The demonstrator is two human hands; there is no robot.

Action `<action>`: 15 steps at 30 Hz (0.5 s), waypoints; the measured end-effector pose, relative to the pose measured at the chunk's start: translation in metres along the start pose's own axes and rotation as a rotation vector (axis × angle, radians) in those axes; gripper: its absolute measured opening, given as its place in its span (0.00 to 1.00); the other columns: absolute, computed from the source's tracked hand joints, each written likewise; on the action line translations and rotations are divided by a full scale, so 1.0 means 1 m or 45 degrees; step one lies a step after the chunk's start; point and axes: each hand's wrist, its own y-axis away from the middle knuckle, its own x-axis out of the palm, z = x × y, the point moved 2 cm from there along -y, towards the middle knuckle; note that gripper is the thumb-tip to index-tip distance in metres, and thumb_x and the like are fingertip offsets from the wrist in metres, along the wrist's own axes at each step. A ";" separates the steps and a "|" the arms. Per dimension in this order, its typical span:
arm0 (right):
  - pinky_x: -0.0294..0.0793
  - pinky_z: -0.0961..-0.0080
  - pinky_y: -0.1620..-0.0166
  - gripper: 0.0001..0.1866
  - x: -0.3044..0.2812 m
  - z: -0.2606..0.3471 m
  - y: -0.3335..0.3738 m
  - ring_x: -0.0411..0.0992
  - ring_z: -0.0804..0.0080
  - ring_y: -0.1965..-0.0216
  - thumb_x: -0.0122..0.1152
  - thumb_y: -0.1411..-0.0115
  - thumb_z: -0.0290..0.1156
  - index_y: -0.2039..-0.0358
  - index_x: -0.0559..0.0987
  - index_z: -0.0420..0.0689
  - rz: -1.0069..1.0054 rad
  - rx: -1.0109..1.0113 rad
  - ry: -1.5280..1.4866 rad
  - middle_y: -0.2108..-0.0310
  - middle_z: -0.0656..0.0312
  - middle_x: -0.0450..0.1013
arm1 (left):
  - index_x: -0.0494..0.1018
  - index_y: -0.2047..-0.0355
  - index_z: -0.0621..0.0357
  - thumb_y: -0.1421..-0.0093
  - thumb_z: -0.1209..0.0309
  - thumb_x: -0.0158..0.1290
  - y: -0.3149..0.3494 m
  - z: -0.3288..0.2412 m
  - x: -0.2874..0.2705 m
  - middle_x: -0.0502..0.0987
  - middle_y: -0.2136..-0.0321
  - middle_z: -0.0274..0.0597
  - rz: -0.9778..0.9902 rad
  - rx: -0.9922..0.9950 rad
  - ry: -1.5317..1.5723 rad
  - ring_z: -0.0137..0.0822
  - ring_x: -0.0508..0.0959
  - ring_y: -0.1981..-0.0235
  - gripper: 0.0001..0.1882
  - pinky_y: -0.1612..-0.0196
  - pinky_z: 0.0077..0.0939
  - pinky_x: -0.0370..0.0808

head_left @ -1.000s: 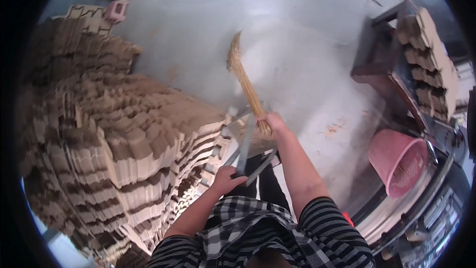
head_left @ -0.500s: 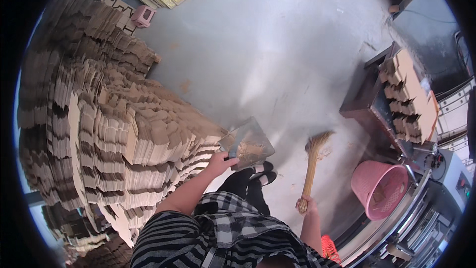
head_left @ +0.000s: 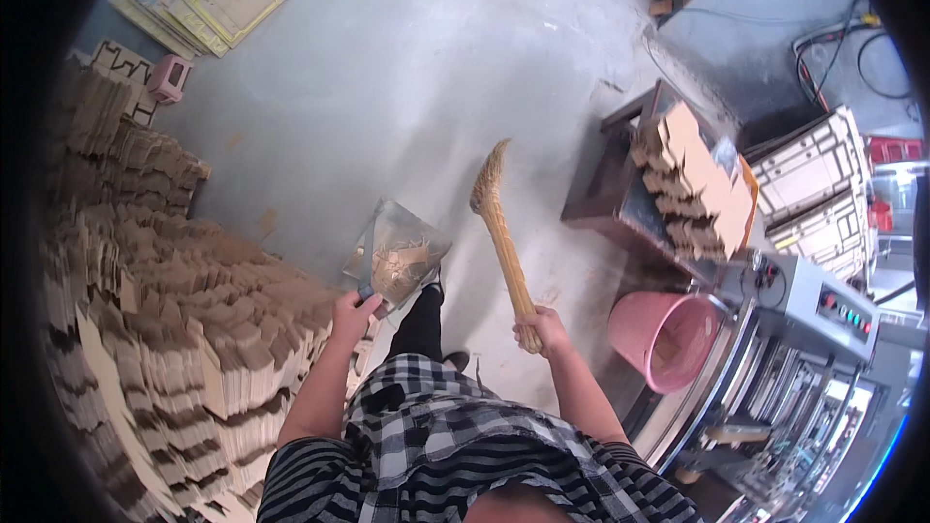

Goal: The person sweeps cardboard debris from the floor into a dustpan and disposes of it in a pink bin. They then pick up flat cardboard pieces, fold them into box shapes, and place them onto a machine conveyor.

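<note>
My left hand (head_left: 357, 314) is closed on the handle of a metal dustpan (head_left: 418, 234), which hangs beside the stacked cardboard. Brown cardboard scraps (head_left: 402, 266) lie in the pan. In my right hand (head_left: 542, 330) is a straw broom (head_left: 507, 250), gripped near the end of its handle. Its bristle head points away from me, over the grey floor, and curves at the tip. The broom and dustpan are apart from each other.
Tall stacks of cut cardboard (head_left: 262, 339) line my left. At right stand a pink basket (head_left: 635, 337), a dark table (head_left: 608, 196) bearing cardboard pieces (head_left: 693, 189), and a machine with a control panel (head_left: 823, 305). Farther off are a pink stool (head_left: 170, 78) and flat boards (head_left: 228, 0).
My view has turned right and I have stepped along. The broom has swung from leaning right to leaning left, its head raised farther forward. Both hands keep their hold.
</note>
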 end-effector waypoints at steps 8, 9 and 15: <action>0.74 0.70 0.78 0.11 0.098 0.181 -0.136 0.72 0.65 0.80 0.56 0.50 0.27 0.67 0.69 0.35 0.140 -0.019 0.042 0.78 0.54 0.70 | 0.77 0.70 0.63 0.48 0.68 0.59 -0.080 -0.067 -0.013 0.78 0.76 0.33 -0.088 -0.129 -0.035 0.22 0.74 0.75 0.10 0.69 0.20 0.72; 0.74 0.70 0.78 0.11 0.116 0.205 -0.157 0.72 0.66 0.80 0.56 0.49 0.27 0.67 0.70 0.35 0.165 -0.017 0.053 0.78 0.54 0.71 | 0.77 0.70 0.63 0.48 0.68 0.60 -0.092 -0.075 -0.016 0.78 0.76 0.33 -0.087 -0.158 0.016 0.22 0.74 0.75 0.10 0.69 0.20 0.72; 0.74 0.71 0.78 0.11 0.197 0.312 -0.315 0.72 0.68 0.81 0.57 0.47 0.28 0.66 0.68 0.38 0.316 0.006 -0.044 0.78 0.55 0.71 | 0.77 0.71 0.65 0.49 0.66 0.60 -0.139 -0.091 -0.027 0.76 0.79 0.32 -0.195 -0.167 -0.166 0.21 0.72 0.76 0.12 0.70 0.22 0.70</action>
